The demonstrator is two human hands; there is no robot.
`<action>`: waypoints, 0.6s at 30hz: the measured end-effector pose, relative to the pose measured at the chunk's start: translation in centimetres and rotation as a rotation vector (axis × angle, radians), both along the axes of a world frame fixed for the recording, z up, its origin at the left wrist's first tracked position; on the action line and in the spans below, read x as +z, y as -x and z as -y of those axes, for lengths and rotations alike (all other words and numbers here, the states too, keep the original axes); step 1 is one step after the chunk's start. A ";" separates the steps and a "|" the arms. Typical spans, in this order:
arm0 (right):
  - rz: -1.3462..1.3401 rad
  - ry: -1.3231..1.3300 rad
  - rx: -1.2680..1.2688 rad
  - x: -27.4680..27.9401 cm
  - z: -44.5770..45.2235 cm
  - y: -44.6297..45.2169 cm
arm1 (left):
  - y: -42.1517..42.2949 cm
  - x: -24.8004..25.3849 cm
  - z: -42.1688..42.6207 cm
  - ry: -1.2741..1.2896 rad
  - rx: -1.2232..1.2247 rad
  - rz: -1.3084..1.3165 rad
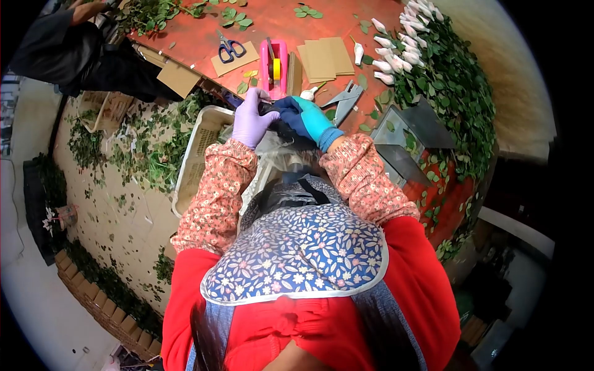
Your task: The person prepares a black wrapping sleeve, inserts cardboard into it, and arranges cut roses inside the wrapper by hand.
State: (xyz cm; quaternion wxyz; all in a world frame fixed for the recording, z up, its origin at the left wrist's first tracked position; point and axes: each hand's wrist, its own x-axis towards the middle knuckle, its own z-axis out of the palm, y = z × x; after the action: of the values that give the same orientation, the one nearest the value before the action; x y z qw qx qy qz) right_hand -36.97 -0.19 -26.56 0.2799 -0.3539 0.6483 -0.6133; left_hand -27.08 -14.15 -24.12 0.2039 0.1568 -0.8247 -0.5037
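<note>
My left hand [252,117], in a thin lilac glove, has its fingers closed at the table's near edge on some dark material [266,108]. Right beside it, my right hand [309,119], in a teal and navy glove, is closed on the same dark material. What the material is cannot be made out. Translucent plastic [278,151] hangs below both hands. Just beyond them stands a pink tape dispenser [274,68] with a yellow roll. To the right of my right hand lies a grey plier-like tool [344,101], with a white-wrapped bud [309,93] near it.
Scissors [230,48] and cardboard pieces [328,59] lie on the red table [278,15]. Wrapped white-pink roses [408,43] with dense leaves and a grey metal stand [402,139] are at right. A white crate [185,167] sits lower left. Another person [74,49] stands upper left.
</note>
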 end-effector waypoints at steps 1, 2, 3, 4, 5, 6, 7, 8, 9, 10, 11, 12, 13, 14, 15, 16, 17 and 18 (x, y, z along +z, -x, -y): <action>0.183 -0.042 0.004 1.5 0.0 -0.2 | 0.0 0.0 -0.2 -0.020 0.013 -0.012; 0.367 -0.083 0.008 2.2 0.0 -0.5 | -0.1 0.1 -0.4 0.035 0.041 -0.022; 0.371 -0.083 0.003 1.9 0.3 -0.5 | 0.0 0.0 -0.5 0.034 0.036 -0.018; 0.226 -0.150 -0.040 1.8 0.7 -0.7 | 0.0 -0.1 -0.7 0.070 0.073 -0.038; 0.083 -0.217 -0.083 1.7 0.7 -0.9 | 0.0 -0.3 -1.0 0.105 0.109 -0.056; 0.156 -0.253 -0.065 2.0 0.3 -0.9 | -0.2 -0.3 -1.1 0.147 0.125 -0.035; 0.213 -0.231 -0.014 2.3 0.2 -0.9 | -0.5 -0.4 -1.2 0.070 0.119 -0.011; 0.183 -0.144 0.000 1.9 0.1 -1.1 | -0.8 -0.3 -1.1 0.024 0.087 -0.001; 0.157 -0.061 0.015 1.0 0.0 -1.3 | -1.2 -0.5 -0.9 -0.025 0.056 0.014; 0.244 0.127 0.032 0.3 -0.3 -1.4 | -1.4 -1.5 -0.5 -0.122 0.019 0.036; 0.247 0.124 0.035 0.6 -0.8 -0.9 | -1.5 -2.4 -0.2 -0.125 0.023 0.039; 0.316 0.094 -0.111 1.1 -1.5 0.2 | -1.5 -3.4 0.1 -0.143 -0.005 -0.016; 0.300 0.027 -0.197 1.0 -2.4 1.7 | -1.5 -3.9 0.2 -0.161 -0.033 -0.070; 0.290 -0.041 -0.282 1.0 -3.4 3.2 | -1.6 -3.9 0.1 -0.177 -0.030 -0.063; 0.193 -0.141 -0.308 0.8 -4.5 4.5 | -1.6 -3.8 0.0 -0.179 -0.028 -0.061; 0.161 -0.092 -0.338 1.3 -5.2 4.6 | -1.6 -3.7 -0.2 -0.232 -0.024 -0.063; 0.161 -0.096 -0.340 1.4 -5.3 4.4 | -1.6 -3.5 -0.4 -0.287 -0.022 -0.065; 0.071 -0.190 -0.273 1.4 -5.3 4.2 | -1.6 -3.3 -0.6 -0.302 -0.015 -0.055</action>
State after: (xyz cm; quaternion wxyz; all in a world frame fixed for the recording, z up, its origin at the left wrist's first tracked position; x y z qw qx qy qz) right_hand -41.14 5.14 -25.12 0.2492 -0.2127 0.7350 -0.5937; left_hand -25.44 -13.52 -27.45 0.1968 0.1655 -0.7348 -0.6277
